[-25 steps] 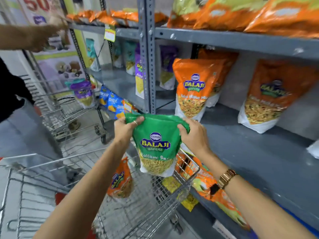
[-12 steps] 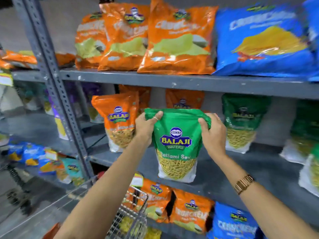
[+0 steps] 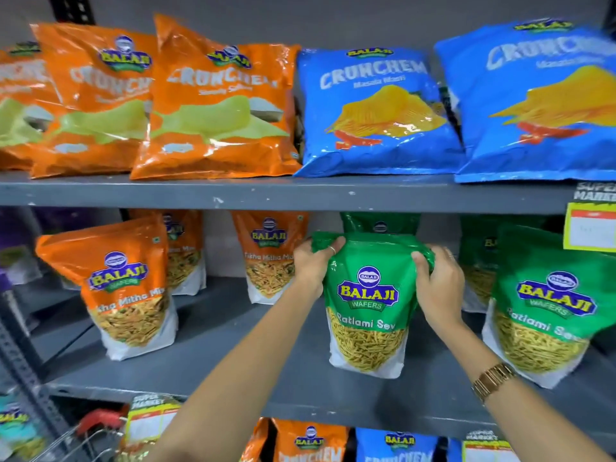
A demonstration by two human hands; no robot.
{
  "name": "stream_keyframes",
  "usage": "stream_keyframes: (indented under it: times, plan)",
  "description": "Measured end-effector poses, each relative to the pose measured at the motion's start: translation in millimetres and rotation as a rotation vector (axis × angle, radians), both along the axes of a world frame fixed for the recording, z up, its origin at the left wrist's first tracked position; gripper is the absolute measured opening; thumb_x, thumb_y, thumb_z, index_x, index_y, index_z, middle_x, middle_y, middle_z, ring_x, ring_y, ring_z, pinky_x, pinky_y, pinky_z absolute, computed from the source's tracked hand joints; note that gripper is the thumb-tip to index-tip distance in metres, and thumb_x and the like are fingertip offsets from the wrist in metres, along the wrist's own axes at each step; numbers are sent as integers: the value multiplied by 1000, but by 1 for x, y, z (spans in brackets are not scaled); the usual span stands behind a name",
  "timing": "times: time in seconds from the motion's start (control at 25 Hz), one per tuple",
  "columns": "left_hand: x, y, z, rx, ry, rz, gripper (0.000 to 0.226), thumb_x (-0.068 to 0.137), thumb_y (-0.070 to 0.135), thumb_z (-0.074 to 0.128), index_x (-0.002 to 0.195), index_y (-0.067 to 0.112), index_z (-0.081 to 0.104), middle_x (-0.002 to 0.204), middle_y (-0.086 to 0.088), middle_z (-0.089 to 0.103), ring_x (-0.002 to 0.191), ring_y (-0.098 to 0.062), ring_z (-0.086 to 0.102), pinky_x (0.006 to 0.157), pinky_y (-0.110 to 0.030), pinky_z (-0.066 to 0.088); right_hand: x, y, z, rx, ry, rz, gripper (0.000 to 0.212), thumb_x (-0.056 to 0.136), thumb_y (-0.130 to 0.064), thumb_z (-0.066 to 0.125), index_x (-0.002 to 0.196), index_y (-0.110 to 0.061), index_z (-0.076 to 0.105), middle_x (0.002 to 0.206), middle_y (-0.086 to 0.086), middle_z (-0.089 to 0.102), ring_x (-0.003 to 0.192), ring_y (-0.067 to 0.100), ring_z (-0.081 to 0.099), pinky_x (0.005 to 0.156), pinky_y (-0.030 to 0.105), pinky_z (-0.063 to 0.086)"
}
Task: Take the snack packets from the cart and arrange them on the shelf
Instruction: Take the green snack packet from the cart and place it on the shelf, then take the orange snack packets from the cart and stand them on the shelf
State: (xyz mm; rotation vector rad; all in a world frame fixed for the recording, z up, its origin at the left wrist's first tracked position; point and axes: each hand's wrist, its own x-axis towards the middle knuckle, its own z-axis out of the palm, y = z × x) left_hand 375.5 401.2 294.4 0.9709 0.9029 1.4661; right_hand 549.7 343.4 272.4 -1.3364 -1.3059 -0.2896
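A green Balaji Ratlami Sev packet [image 3: 368,305] stands upright on the grey middle shelf [image 3: 266,368], its base touching the board. My left hand [image 3: 316,261] grips its top left corner and my right hand [image 3: 438,285] grips its top right corner. Another green packet [image 3: 380,225] stands directly behind it, and a matching one [image 3: 540,308] stands to its right. A corner of the wire cart [image 3: 86,435] with a red handle shows at the bottom left.
Orange Tikha Mitha Mix packets [image 3: 130,288] stand on the left of the same shelf. Orange [image 3: 216,105] and blue Crunchem bags [image 3: 373,111] fill the shelf above. A yellow price tag [image 3: 590,225] hangs at the right. More bags sit on the shelf below.
Both hands carried the green packet from above the cart up to the middle shelf and set it down upright in front of another green packet. My view swung right, off the cart.
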Motion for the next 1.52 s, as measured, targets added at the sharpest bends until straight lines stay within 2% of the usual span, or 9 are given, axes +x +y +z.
stream_keyframes:
  times: [0.24, 0.4, 0.56, 0.68, 0.8, 1.04, 1.24, 1.4, 1.52]
  plan:
    - [49, 9, 2, 11, 46, -33, 15, 72, 4, 73, 71, 15, 63, 79, -8, 70, 67, -19, 65, 71, -32, 57, 41, 2, -5, 12, 47, -84, 25, 87, -10, 52, 98, 12, 57, 97, 34, 62, 90, 47, 57, 74, 46, 45]
    - [59, 8, 3, 31, 135, -11, 27, 72, 8, 74, 96, 1, 65, 103, -16, 68, 76, -18, 65, 70, -23, 55, 46, 0, -8, 36, 129, -110, 26, 86, -9, 59, 105, 7, 53, 106, 32, 56, 99, 43, 51, 81, 46, 42]
    - [39, 7, -1, 73, 143, 58, 26, 74, 2, 71, 98, 0, 62, 85, -3, 68, 69, -11, 61, 58, -11, 50, 28, -5, -15, 291, -106, -223, 25, 83, -14, 59, 106, -5, 54, 115, 12, 47, 98, 27, 42, 83, 38, 33]
    - [-1, 6, -17, 61, 165, 130, 14, 76, 1, 68, 75, 14, 63, 55, 13, 67, 64, -11, 58, 64, -22, 47, -3, -3, -27, 317, -239, -24, 14, 85, -11, 53, 97, -6, 57, 102, 16, 57, 90, 24, 47, 80, 37, 37]
    - [-58, -7, -37, 14, 247, 229, 11, 76, 10, 72, 71, 16, 64, 66, 0, 65, 66, -13, 60, 75, -26, 51, -50, -1, -41, 187, -244, 189, 13, 85, -10, 49, 92, -4, 59, 90, 20, 63, 89, 24, 49, 82, 36, 41]
    - [-199, -76, -90, -64, 372, 461, 16, 77, 4, 69, 71, 15, 60, 43, 11, 61, 39, 4, 53, 46, -8, 43, -172, -10, -82, -188, -254, 611, 26, 85, -25, 40, 91, -8, 58, 91, 13, 63, 79, 32, 60, 67, 37, 46]
    - [-325, -169, -148, -253, 510, 612, 18, 71, 1, 73, 67, 14, 61, 54, 2, 61, 44, 0, 56, 47, -16, 49, -289, -40, -126, -454, -356, 948, 21, 83, -20, 46, 92, -6, 60, 90, 16, 67, 81, 33, 63, 69, 42, 51]
    - [-404, -244, -187, -432, 688, 690, 22, 71, 0, 74, 68, 16, 59, 57, 3, 58, 46, 1, 52, 44, -7, 40, -375, -63, -158, -586, -530, 1082, 17, 86, -19, 51, 98, -10, 59, 95, 15, 66, 88, 33, 60, 71, 41, 48]
    - [-444, -294, -217, -533, 765, 647, 18, 59, 19, 74, 67, 19, 59, 63, -2, 61, 55, -10, 59, 55, -24, 46, -429, -80, -176, -652, -603, 1139, 17, 87, -16, 56, 103, -11, 58, 103, 12, 65, 95, 30, 58, 75, 39, 45]
